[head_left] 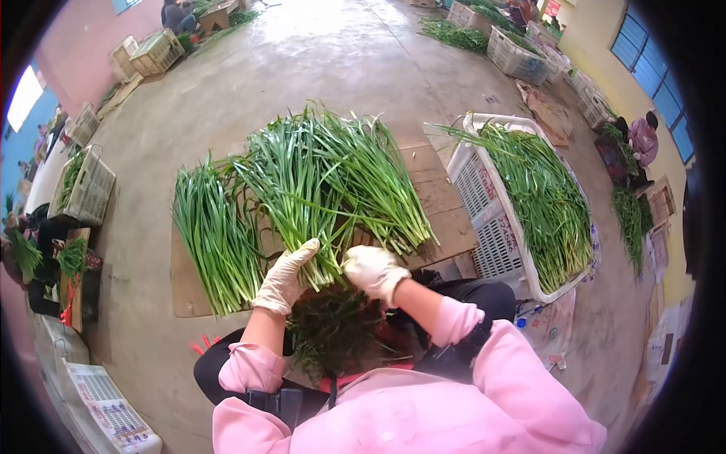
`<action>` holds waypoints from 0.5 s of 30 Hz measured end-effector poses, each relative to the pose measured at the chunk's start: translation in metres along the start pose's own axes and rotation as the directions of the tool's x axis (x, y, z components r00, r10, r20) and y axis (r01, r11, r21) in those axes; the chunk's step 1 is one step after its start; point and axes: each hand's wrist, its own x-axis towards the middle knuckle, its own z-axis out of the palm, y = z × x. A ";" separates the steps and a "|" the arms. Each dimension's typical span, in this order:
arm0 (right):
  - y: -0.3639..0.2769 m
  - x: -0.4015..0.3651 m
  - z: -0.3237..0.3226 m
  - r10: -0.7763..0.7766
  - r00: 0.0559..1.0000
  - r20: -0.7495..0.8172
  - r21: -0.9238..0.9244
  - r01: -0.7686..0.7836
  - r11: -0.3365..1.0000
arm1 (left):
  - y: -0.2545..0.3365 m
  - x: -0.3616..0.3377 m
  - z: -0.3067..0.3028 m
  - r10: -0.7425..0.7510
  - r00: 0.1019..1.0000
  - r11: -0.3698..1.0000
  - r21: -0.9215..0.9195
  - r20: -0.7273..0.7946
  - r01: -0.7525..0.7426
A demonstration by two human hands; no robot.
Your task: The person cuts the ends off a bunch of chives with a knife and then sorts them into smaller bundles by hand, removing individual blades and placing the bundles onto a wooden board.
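My left hand (287,276), in a whitish glove, is wrapped round the stem ends of a bunch of garlic chives (306,197), thumb on top. The bunch's leaves point away from me. Close to the same stem ends, my gloved right hand (374,271) is closed, fingers curled in; what they pinch, if anything, is hidden. One pile of chives (212,234) lies to the left and another pile (386,189) to the right of the held bunch. Both rest on a flat brown board (442,193). Loose dark trimmings (333,333) lie between my legs below the hands.
A white plastic crate (491,208) full of chives stands at the right. Another crate (87,189) is at the left, with a white crate (113,408) lower down. Several people sit along the walls; one person (643,140) is at the far right. Concrete floor (325,68) stretches ahead.
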 end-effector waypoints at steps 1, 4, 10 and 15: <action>-0.008 0.001 0.010 0.005 0.997 0.074 -0.003 -0.005 1.000 | 0.001 -0.001 0.003 -0.018 1.000 0.999 0.030 -0.019 0.018; -0.028 -0.004 0.028 -0.210 0.977 -0.047 -0.024 0.209 0.978 | -0.002 0.006 0.007 -0.034 0.998 0.998 0.049 -0.052 0.037; -0.022 -0.008 0.005 -0.333 0.942 0.034 -0.066 0.335 0.940 | -0.001 0.013 -0.001 -0.047 0.994 0.994 0.091 -0.100 0.056; 0.009 0.010 -0.053 -0.299 0.850 -0.434 -0.420 0.103 0.902 | -0.001 0.011 -0.002 -0.070 0.990 0.991 0.104 -0.126 0.083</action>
